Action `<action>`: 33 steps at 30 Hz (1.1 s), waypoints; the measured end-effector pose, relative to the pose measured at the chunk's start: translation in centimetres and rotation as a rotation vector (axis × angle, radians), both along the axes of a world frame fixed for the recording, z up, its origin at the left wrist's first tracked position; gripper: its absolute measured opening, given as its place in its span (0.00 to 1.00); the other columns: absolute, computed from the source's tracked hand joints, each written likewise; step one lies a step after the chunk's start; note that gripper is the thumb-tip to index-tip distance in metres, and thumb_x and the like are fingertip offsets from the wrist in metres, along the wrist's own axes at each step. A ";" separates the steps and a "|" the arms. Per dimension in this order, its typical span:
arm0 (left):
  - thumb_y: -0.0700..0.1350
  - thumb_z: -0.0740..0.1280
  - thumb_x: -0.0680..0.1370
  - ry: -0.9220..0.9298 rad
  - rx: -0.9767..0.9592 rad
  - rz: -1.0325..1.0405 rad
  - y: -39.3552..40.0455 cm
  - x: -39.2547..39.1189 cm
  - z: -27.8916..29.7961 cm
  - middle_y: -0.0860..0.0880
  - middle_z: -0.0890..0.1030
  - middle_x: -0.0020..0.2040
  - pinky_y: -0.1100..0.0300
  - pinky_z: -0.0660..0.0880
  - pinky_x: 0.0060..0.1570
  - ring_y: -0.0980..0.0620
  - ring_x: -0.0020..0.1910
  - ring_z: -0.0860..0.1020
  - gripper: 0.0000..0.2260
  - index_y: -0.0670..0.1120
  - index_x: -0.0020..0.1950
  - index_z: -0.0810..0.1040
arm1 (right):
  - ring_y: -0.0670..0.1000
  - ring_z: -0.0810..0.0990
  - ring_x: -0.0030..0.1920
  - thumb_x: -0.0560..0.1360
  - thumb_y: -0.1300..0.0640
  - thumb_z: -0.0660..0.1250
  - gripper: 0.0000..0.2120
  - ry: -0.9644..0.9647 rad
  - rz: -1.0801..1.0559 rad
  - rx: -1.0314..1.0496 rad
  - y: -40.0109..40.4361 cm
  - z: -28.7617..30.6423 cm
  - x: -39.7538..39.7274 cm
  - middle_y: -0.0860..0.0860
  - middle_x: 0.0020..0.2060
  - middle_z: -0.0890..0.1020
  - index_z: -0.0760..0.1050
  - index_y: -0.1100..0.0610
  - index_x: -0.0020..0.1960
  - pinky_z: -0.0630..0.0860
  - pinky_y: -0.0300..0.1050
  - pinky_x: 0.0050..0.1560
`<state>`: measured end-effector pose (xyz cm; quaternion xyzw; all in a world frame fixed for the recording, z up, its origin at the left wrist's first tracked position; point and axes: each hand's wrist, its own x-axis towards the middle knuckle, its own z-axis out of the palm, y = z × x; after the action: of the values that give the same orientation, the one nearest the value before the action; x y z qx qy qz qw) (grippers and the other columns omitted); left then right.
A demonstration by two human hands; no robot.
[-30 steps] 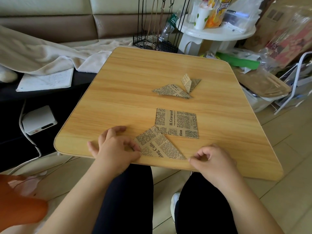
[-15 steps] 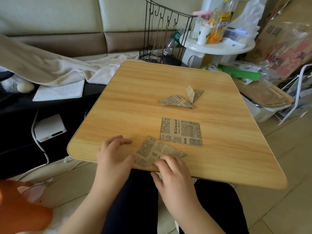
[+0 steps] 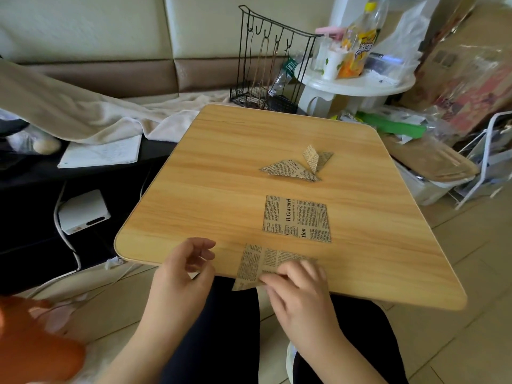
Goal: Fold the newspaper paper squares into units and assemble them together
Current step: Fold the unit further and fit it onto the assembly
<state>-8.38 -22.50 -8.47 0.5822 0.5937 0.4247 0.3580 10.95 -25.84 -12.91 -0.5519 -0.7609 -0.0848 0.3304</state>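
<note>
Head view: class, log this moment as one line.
right hand: pinches folded paper at table near edge | left hand: off paper, holds nothing | flat square: untouched | finished units: far side

- My right hand [image 3: 300,284] covers the near part of the folded sheet [image 3: 259,263], so I can't see how that fold ends.
- That sheet's lower corner hangs past the tabletop [image 3: 221,151] edge.
- The left hand [image 3: 184,270] hides a stretch of the near edge; its fingers are loosely curled, and I can't tell if they touch the wood.
- Print on the flat square [image 3: 297,218] is mostly too small to read.
- An orange object [image 3: 33,347] at lower left is blurred and cropped.
</note>
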 end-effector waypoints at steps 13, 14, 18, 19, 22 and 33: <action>0.31 0.69 0.70 -0.566 -0.156 -0.725 -1.2 3.1 3.1 0.42 0.82 0.55 0.56 0.76 0.56 0.43 0.57 0.80 0.30 0.56 0.67 0.72 | 0.51 0.83 0.53 0.61 0.70 0.74 0.19 1.082 0.296 -0.426 -2.7 8.6 4.1 0.49 0.50 0.85 0.84 0.49 0.44 0.79 0.41 0.52; 0.30 0.68 0.70 -0.572 -0.107 -0.722 -1.4 3.5 3.5 0.44 0.82 0.56 0.59 0.76 0.56 0.46 0.57 0.80 0.26 0.53 0.63 0.76 | 0.51 0.83 0.54 0.60 0.71 0.73 0.19 1.110 0.308 -0.446 -2.8 8.8 4.1 0.50 0.50 0.85 0.84 0.50 0.44 0.79 0.41 0.52; 0.31 0.66 0.69 -0.593 0.006 -0.594 -1.9 4.4 4.6 0.49 0.84 0.51 0.65 0.76 0.51 0.52 0.53 0.82 0.17 0.49 0.50 0.84 | 0.49 0.82 0.57 0.61 0.69 0.78 0.25 1.088 0.270 -0.507 -3.7 9.4 4.2 0.48 0.54 0.84 0.84 0.45 0.50 0.78 0.38 0.53; 0.32 0.66 0.69 -0.595 0.019 -0.569 -2.0 4.4 4.8 0.50 0.85 0.50 0.65 0.76 0.50 0.53 0.53 0.82 0.17 0.51 0.49 0.84 | 0.47 0.82 0.57 0.61 0.66 0.79 0.25 1.071 0.260 -0.500 -4.0 9.5 4.2 0.47 0.54 0.84 0.83 0.42 0.52 0.77 0.37 0.54; 0.32 0.66 0.68 -0.595 0.034 -0.542 -2.4 4.2 5.0 0.50 0.85 0.49 0.65 0.77 0.49 0.53 0.51 0.82 0.18 0.54 0.47 0.85 | 0.47 0.83 0.53 0.60 0.56 0.71 0.19 1.053 0.237 -0.450 -4.8 9.9 3.9 0.46 0.50 0.85 0.83 0.41 0.49 0.77 0.34 0.52; 0.37 0.73 0.65 -0.710 0.007 -0.599 -3.0 4.0 5.4 0.46 0.85 0.49 0.63 0.78 0.47 0.50 0.51 0.83 0.13 0.47 0.47 0.85 | 0.44 0.84 0.48 0.64 0.54 0.70 0.13 0.988 0.163 -0.287 -5.4 11.2 3.3 0.42 0.45 0.86 0.83 0.43 0.47 0.77 0.31 0.44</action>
<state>-4.40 -25.51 -3.03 0.5478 0.2388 0.4776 0.6440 14.22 -31.22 -1.73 -0.5049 -0.5587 0.3168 0.5767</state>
